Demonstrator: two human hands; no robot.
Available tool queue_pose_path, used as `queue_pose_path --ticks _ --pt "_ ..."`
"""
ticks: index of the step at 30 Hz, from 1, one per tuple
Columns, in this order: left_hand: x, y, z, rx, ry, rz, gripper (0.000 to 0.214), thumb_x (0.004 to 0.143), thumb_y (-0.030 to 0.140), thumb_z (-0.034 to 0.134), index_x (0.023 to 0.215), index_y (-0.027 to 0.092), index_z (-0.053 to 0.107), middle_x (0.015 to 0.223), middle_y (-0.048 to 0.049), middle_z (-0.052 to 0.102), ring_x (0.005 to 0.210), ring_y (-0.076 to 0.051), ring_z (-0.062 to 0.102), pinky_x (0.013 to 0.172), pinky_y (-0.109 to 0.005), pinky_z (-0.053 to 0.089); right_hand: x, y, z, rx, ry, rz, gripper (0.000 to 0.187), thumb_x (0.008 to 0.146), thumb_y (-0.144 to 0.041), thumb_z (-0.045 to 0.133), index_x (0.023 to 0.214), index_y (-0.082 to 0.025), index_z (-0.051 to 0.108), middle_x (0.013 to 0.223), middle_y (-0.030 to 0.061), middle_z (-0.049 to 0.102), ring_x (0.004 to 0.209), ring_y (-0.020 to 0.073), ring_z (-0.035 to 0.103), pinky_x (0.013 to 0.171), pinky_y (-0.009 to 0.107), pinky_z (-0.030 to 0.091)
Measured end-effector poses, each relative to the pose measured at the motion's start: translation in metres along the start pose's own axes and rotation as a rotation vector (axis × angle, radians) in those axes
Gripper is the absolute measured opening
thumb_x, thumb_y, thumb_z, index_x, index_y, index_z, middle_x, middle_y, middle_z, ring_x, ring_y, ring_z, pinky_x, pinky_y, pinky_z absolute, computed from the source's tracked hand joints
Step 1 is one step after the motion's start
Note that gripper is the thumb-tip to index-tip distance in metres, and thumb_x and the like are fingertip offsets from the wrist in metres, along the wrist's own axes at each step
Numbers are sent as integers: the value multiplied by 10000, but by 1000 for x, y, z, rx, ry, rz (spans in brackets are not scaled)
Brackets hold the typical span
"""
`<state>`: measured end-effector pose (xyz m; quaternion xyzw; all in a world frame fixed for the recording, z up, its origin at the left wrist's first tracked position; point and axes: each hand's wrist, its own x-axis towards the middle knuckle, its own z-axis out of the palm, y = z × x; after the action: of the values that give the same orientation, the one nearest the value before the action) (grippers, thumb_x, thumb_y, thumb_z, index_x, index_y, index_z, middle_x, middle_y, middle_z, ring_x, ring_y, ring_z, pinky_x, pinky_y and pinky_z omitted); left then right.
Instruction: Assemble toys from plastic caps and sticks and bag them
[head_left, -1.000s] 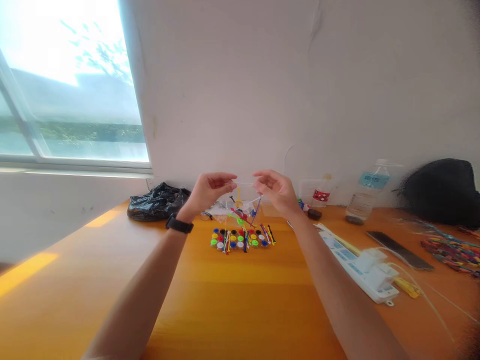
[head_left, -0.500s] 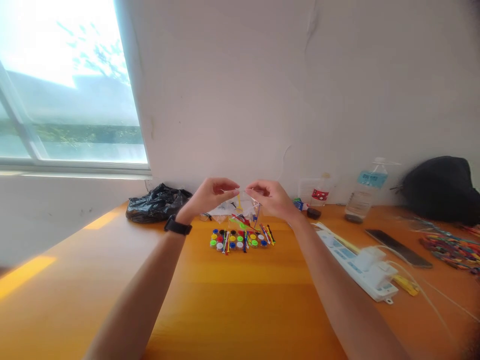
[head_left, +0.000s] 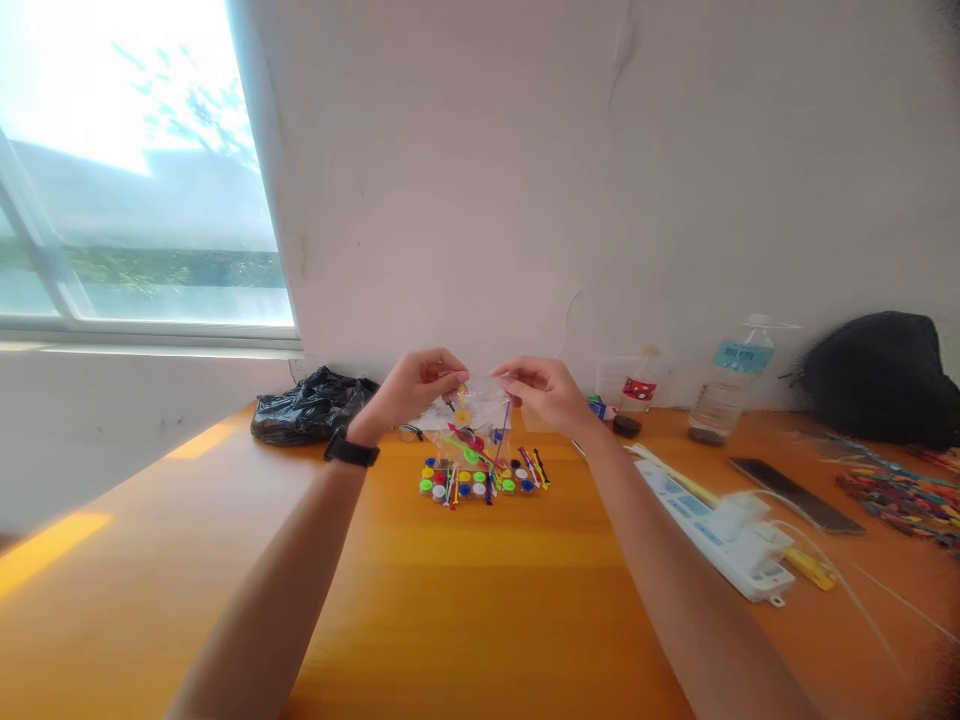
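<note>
A clear plastic bag [head_left: 484, 412] hangs between my two hands, with coloured plastic pieces inside it. My left hand [head_left: 421, 388] pinches its left top edge, and a black band circles that wrist. On the other side my right hand [head_left: 546, 393] pinches the right top edge. Red, green, yellow and blue parts show through the film. Just below the bag, round coloured pieces [head_left: 465, 490] sit in rows on the table, with thin coloured sticks [head_left: 491, 485] lying between the groups. The bag covers part of the rear row.
A black plastic bag [head_left: 311, 405] lies at the back left. To the right are a cola bottle [head_left: 637, 392], a larger clear bottle [head_left: 731, 385], a white power strip [head_left: 712, 525] with plugs and cables, a phone [head_left: 795, 495], coloured strands [head_left: 896, 500] and a black bag [head_left: 881, 380].
My left hand has moved slightly left and up, widening the gap between the hands. The clear bag now hangs more spread out, and its pieces have shifted a little lower.
</note>
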<state>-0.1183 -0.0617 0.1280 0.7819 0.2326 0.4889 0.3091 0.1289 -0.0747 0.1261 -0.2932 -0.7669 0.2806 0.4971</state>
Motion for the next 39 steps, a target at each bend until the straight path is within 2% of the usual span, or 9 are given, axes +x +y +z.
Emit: queue_pose_path --ticks 4,11,15,19,23,25,28,33,39 --pt "-3 9 -5 -84 -51 -4 261 825 372 826 928 145 749 816 -54 735 738 -142 680 713 -265 583 0 2 -2 73 121 -21 208 826 -351 750 969 -227 838 729 14 659 648 140 560 638 306 496" --pt "-4 15 -4 -91 68 42 194 815 337 826 886 158 798 821 -59 761 749 -153 697 719 -271 605 0 2 -4 148 133 -81 177 832 -283 703 917 -258 856 736 20 671 695 156 578 655 313 484" --pt "-6 18 -2 -92 57 14 189 818 330 820 902 161 816 841 -74 783 792 -178 729 763 -293 621 -1 -3 -2 95 148 -117 199 861 -347 686 838 -218 836 730 31 659 694 165 572 650 317 482" --pt "-6 19 1 -81 32 -13 228 834 367 815 881 144 814 776 -80 772 747 -178 726 742 -297 619 -2 -11 1 -14 178 -92 275 830 -464 772 772 -195 766 715 24 641 679 158 555 605 289 452" --pt "-4 14 8 -101 6 -18 274 781 373 862 909 138 810 815 -87 782 763 -193 736 735 -308 624 -2 -13 4 -113 48 -45 327 848 -504 759 998 -213 740 757 1 629 692 151 551 623 268 447" --pt "-3 11 11 -83 -7 -30 319 777 377 863 989 144 808 880 -95 795 806 -206 747 742 -314 627 -3 -11 5 -198 -46 -33 345 895 -532 692 987 -204 744 741 1 614 679 149 529 618 267 430" --pt "-2 8 14 18 -25 -45 357 813 391 826 1080 155 799 945 -102 803 843 -210 748 738 -303 617 -3 -9 6 -302 -93 -54 388 940 -543 614 877 -185 749 722 3 596 670 146 490 601 267 380" --pt "-2 9 11 164 -95 -31 268 861 420 766 887 156 808 852 -79 789 766 -183 715 669 -264 573 -4 -10 7 -369 -136 -59 417 963 -545 569 850 -185 745 670 -18 525 641 132 429 576 266 314" --pt "-2 4 3 135 -106 -95 315 819 468 798 828 153 789 733 -72 763 617 -149 656 531 -231 515 -4 -5 -1 -373 -150 -15 419 915 -572 622 855 -187 775 652 -18 565 606 128 445 559 265 328"
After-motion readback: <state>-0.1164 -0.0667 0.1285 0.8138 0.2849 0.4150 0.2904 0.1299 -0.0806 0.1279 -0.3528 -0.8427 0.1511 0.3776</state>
